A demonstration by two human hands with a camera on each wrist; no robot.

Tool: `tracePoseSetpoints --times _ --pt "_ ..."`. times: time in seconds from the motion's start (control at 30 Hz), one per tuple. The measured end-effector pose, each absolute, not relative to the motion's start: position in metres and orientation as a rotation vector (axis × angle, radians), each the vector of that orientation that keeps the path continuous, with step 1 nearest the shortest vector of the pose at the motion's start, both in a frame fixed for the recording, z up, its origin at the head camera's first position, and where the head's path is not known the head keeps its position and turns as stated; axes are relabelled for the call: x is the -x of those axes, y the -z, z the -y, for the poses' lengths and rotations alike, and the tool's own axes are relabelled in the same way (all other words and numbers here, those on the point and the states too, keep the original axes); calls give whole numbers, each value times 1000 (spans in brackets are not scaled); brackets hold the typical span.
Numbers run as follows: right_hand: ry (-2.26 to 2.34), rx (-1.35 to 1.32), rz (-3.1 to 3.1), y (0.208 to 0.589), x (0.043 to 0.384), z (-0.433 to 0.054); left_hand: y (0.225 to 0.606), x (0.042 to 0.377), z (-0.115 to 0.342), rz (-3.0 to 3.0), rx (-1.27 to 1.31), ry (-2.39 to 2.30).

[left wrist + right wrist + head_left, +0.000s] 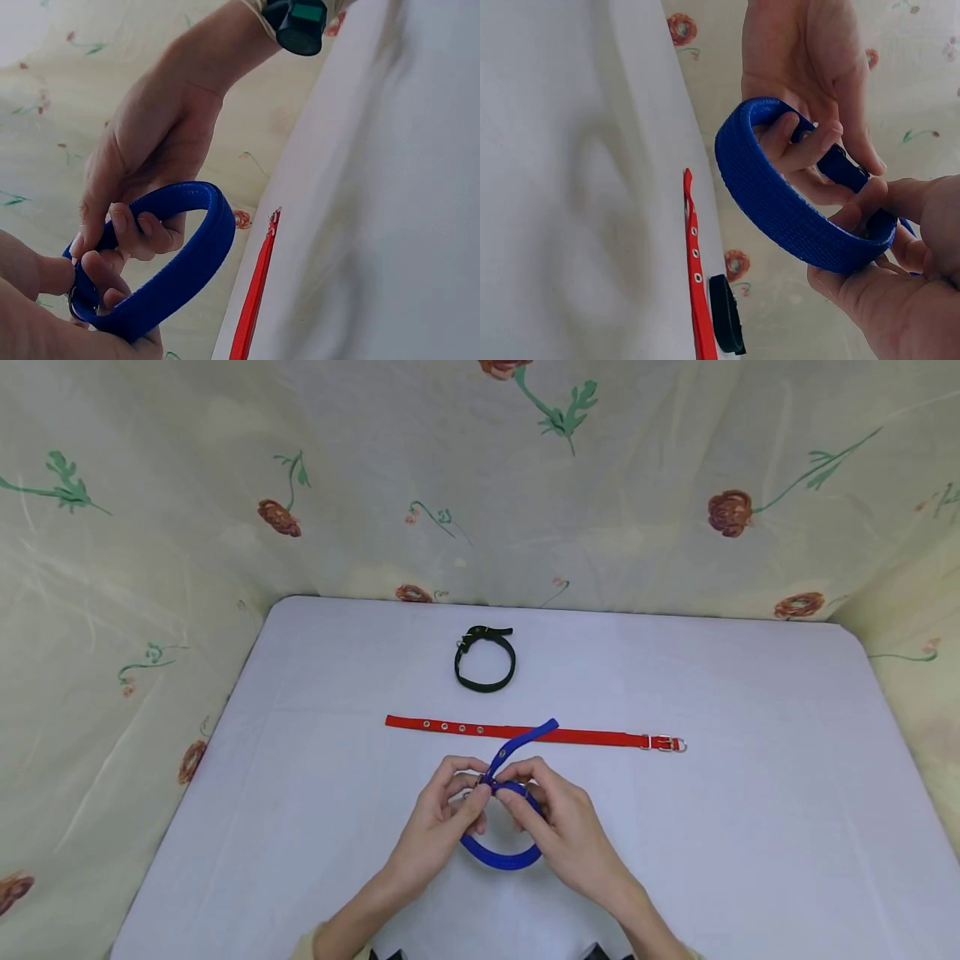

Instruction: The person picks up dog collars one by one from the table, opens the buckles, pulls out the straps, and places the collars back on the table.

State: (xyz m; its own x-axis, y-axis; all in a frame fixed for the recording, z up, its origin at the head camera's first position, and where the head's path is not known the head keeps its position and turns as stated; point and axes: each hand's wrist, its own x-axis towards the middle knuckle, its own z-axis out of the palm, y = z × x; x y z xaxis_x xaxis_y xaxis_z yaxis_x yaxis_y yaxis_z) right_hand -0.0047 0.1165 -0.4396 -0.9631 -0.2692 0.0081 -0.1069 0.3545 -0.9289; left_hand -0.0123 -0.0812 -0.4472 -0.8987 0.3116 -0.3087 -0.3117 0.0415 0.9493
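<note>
A blue collar (pixel 501 860) is bent into a loop above the table, its free tail with a metal eyelet sticking up to the right. My left hand (pixel 444 817) pinches it near the buckle, at the loop's upper left. On the upper right of the band, my right hand (pixel 564 827) grips it between thumb and fingers. The fingers hide much of the buckle. In the left wrist view the blue band (pixel 184 281) stands edge-up between both hands. The right wrist view shows its woven outer face (pixel 780 206).
A red collar (pixel 592 737) lies stretched out beyond the hands, eyelets to the left, buckle to the right. Farther back a black collar (pixel 485 687) lies fastened in a ring. The white table (pixel 750 827) is bounded by a floral curtain (pixel 637 527).
</note>
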Motion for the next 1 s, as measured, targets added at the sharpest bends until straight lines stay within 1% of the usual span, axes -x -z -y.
tracePoseSetpoints --times 0.57,1.0 --pt "1742 420 -2499 441 7 -123 447 15 86 -1813 -18 -1861" --pt "1777 422 -2504 440 8 -125 445 16 84 -1676 70 -1927"
